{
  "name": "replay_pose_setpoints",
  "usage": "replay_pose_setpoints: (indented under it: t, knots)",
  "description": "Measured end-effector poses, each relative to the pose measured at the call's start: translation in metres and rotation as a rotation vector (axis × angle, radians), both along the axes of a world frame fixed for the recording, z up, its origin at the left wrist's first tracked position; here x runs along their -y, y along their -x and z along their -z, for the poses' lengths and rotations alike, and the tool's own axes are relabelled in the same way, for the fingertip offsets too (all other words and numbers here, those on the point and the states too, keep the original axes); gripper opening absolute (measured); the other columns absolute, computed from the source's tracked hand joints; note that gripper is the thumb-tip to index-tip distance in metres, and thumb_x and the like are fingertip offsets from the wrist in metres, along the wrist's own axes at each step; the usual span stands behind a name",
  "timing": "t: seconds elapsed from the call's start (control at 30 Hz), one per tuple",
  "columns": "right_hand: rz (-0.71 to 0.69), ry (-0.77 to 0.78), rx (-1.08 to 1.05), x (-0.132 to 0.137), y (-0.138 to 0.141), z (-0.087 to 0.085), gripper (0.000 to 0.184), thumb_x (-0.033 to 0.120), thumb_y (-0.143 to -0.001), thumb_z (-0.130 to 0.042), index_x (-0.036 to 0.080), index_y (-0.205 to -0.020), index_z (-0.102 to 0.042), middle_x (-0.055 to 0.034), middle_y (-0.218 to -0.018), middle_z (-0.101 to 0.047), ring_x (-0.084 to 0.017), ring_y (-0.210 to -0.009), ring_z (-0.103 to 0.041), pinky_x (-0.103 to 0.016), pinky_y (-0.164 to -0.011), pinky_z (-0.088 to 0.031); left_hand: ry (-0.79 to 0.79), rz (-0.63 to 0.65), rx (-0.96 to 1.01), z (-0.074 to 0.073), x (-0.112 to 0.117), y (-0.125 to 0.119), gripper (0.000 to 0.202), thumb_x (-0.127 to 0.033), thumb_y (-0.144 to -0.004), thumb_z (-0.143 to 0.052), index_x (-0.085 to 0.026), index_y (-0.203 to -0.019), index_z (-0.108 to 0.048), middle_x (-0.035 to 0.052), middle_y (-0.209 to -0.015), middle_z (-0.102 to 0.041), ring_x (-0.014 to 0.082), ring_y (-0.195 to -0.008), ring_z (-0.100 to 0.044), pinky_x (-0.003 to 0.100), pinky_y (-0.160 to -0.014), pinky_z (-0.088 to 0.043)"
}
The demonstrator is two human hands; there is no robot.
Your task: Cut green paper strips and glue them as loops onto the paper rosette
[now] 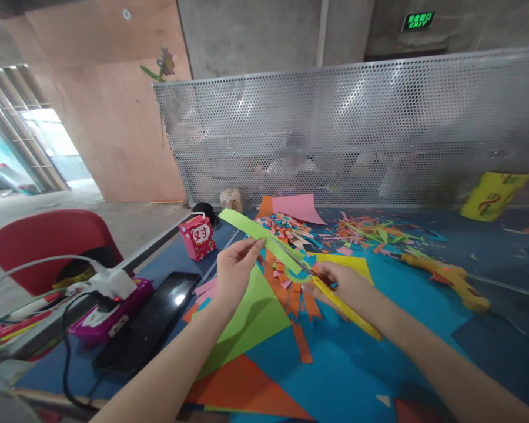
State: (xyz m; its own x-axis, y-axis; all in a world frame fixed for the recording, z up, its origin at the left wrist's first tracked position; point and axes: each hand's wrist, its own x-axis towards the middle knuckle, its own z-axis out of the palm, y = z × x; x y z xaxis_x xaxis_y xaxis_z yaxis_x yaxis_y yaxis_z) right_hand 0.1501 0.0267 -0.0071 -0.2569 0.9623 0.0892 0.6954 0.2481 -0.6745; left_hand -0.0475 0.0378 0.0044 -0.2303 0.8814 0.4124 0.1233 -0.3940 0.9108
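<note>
My left hand (239, 267) pinches a light green paper strip (242, 225) near its middle, its far end rising up to the left. In my right hand (335, 282) is a pair of scissors with yellow handles (348, 308). Their blades lie along the lower right part of the strip; whether they are cutting it I cannot tell. Beneath both hands lies a paper piece with orange strips (300, 302) and small teal, pink and orange bits, partly hidden by the strip and the scissors. A green sheet (251, 323) lies under my left wrist.
Blue sheets (352, 364) and an orange sheet (247, 388) cover the front. Paper scraps (374, 229) are heaped farther back. A yellow glue gun (449, 279) lies right; a phone (171, 305), a purple power strip (110, 317) and a red drink carton (197, 236) are left. A perforated metal screen (335, 129) stands behind.
</note>
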Motion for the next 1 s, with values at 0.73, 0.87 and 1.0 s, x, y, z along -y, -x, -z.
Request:
replay_pose_setpoints:
  t: [0.73,0.87,1.0]
  knots:
    - [-0.022,-0.066,0.038,-0.006,-0.001,0.007,0.035,0.049,-0.064,-0.056,0.022,-0.06,-0.034,0.006,-0.053,-0.036,-0.008,-0.046,-0.031,-0.02,-0.041,-0.025,0.053,0.033,0.015,0.003,-0.001,-0.002,0.022,-0.035,-0.065,-0.065,-0.013,-0.067,-0.069,-0.0013,-0.043,-0.056,0.0068,-0.04,-0.039,0.021,-0.041,-0.03]
    - [-0.03,-0.114,0.026,-0.007,-0.002,0.01,0.031,0.045,-0.065,-0.055,0.021,-0.062,-0.035,0.0061,-0.055,-0.037,-0.009,-0.05,-0.032,-0.021,-0.046,-0.03,0.076,0.051,-0.007,0.002,0.0,-0.004,0.022,-0.036,-0.065,-0.065,-0.014,-0.063,-0.068,-0.0013,-0.043,-0.055,0.0066,-0.041,-0.039,0.021,-0.042,-0.03]
    - [-0.04,-0.122,0.02,-0.01,-0.004,0.014,0.031,0.045,-0.065,-0.056,0.021,-0.063,-0.036,0.0058,-0.056,-0.039,-0.009,-0.05,-0.033,-0.021,-0.045,-0.029,0.08,0.088,-0.024,0.003,0.001,-0.004,0.024,-0.038,-0.066,-0.064,-0.014,-0.061,-0.067,-0.0013,-0.043,-0.055,0.0066,-0.041,-0.038,0.021,-0.041,-0.029]
